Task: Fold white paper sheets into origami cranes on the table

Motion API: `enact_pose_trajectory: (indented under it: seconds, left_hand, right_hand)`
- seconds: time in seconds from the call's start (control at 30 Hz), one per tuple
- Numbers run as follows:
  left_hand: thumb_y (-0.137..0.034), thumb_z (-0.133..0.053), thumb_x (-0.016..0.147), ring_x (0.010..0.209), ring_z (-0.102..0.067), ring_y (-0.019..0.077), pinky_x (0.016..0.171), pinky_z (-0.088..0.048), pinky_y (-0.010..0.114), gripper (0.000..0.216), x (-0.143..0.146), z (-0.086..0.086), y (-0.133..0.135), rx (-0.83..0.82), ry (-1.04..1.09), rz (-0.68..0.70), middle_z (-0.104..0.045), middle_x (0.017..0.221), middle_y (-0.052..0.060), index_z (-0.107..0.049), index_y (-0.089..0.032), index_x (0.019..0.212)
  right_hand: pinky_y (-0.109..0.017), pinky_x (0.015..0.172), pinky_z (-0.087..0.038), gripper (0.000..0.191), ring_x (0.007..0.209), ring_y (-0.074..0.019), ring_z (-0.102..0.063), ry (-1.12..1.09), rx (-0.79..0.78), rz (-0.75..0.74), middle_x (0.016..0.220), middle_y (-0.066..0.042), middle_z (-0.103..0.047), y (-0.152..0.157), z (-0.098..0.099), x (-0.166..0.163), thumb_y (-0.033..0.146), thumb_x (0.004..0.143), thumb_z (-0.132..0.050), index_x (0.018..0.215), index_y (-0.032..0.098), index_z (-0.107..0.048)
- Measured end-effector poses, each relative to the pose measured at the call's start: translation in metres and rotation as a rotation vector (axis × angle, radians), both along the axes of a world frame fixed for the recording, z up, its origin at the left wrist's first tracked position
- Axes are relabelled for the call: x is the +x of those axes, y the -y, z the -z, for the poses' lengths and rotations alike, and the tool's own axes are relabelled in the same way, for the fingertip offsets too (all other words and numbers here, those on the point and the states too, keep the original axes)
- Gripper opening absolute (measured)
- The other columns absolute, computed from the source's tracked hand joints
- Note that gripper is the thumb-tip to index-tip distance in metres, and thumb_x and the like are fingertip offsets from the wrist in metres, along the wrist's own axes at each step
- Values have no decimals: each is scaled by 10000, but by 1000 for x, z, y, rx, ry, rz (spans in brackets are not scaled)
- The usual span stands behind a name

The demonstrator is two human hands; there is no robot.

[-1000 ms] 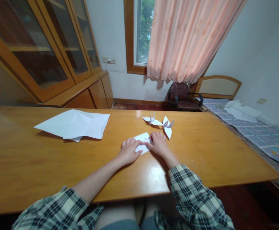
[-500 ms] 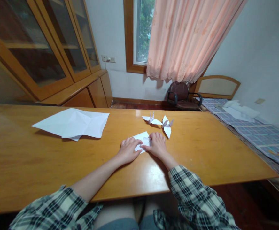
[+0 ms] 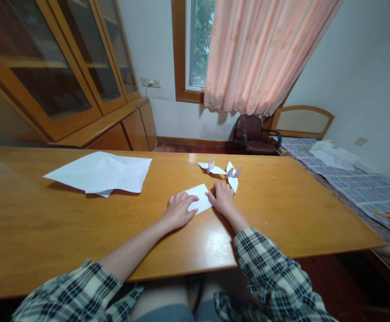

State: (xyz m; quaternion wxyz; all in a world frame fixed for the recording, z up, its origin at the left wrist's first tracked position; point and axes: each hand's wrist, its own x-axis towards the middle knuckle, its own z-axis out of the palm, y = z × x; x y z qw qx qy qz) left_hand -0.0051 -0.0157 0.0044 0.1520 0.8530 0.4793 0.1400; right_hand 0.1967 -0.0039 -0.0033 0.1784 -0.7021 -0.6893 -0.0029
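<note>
A small folded white paper (image 3: 198,199) lies flat on the wooden table (image 3: 282,210) in front of me. My left hand (image 3: 178,209) rests on its left edge with fingers curled down, pressing it. My right hand (image 3: 222,197) presses its right edge with bent fingers. Just beyond my right hand sit two folded white paper cranes (image 3: 224,170).
A large creased white sheet (image 3: 101,173) lies on the table's left half. Wooden glass-door cabinets (image 3: 57,67) stand at the left. A dark office chair (image 3: 253,134) is under the curtained window, and a bed with papers (image 3: 349,174) runs along the right.
My right hand has slid right along the paper to its right edge, uncovering more of the sheet. My left hand has stayed in place.
</note>
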Motion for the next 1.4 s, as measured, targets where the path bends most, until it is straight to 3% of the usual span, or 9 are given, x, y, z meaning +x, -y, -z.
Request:
enact_pose_trajectory:
  seconds: [0.23, 0.6, 0.73, 0.93, 1.17, 1.3, 1.4]
  left_hand:
    - [-358, -557, 822, 1075, -458, 252, 918, -322, 408, 340, -2, -1, -1, -9, 7, 13, -549, 1113, 38, -543, -313, 1159]
    - [-380, -595, 791, 1126, -441, 263, 963, -324, 407, 472, -13, -11, -11, -153, -18, 136, -527, 1175, 46, -510, -343, 1254]
    - [-391, -586, 807, 1076, -452, 252, 930, -339, 383, 453, -15, -8, -7, -86, -6, 136, -531, 1123, 47, -520, -336, 1252]
    - [-376, -508, 879, 1030, -439, 245, 898, -318, 388, 407, -14, -5, 5, 116, -69, 163, -532, 1059, 62, -510, -277, 1274]
    - [-417, -528, 869, 1004, -433, 258, 862, -336, 394, 424, 5, -1, 13, 192, -103, 33, -535, 1042, 93, -543, -201, 1233]
    - [-474, -520, 862, 943, -437, 245, 821, -355, 386, 343, -1, -6, 3, 220, -52, 41, -533, 971, 74, -653, -252, 1087]
    - [-407, -490, 892, 940, -441, 232, 830, -364, 385, 261, -19, -11, -15, 234, 8, 81, -538, 952, 61, -713, -276, 935]
  right_hand:
    - [-340, 740, -287, 220, 930, -256, -465, -1, -15, 24, 961, -76, -561, -2, -1, -2, 416, 854, -549, 908, 204, -531]
    - [-335, 724, -286, 215, 916, -255, -465, 8, -14, 26, 946, -78, -568, -4, 1, -1, 418, 847, -562, 893, 208, -552]
    - [-332, 733, -287, 195, 917, -248, -467, -13, 24, 2, 938, -73, -574, -2, -2, -1, 399, 850, -566, 895, 209, -575]
    - [-341, 774, -276, 180, 944, -220, -488, -19, 21, -221, 948, -61, -613, 8, -14, -8, 326, 905, -504, 922, 235, -659]
    - [-353, 789, -268, 218, 979, -218, -491, 21, 29, -300, 1075, -51, -630, 19, -17, -23, 369, 913, -501, 1021, 269, -661]
    - [-377, 846, -266, 247, 1070, -236, -474, 16, 24, -350, 1168, -65, -624, 17, -13, -23, 374, 914, -500, 1093, 274, -639]
    - [-395, 884, -265, 263, 1130, -242, -459, -13, 18, -396, 1228, -48, -612, 12, -9, -19, 366, 906, -519, 1134, 288, -626]
